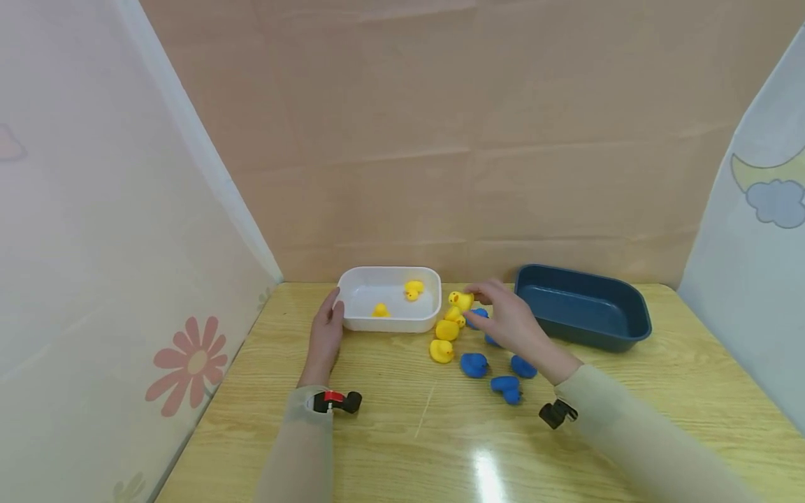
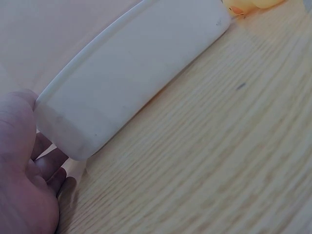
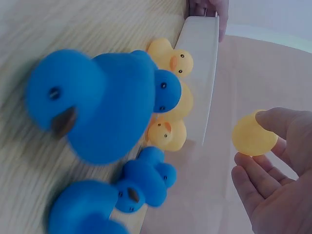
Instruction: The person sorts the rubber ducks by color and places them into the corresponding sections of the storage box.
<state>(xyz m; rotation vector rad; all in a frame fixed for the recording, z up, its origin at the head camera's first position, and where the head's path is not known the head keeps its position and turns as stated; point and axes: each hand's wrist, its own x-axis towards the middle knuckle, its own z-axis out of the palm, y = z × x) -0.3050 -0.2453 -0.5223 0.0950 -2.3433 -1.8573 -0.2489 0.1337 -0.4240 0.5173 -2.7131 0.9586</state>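
My right hand pinches a yellow rubber duck between thumb and fingers; the right wrist view shows the held duck raised off the table. Just below it on the table are three yellow ducks in a loose line beside the right end of a white tub. Two more yellow ducks lie inside that tub. My left hand grips the tub's left end, with the thumb at the rim and the fingers around the corner.
Several blue rubber ducks are scattered on the wooden table under and in front of my right hand. A dark blue tub stands at the back right, with nothing visible inside. A tan cloth backdrop rises behind the table.
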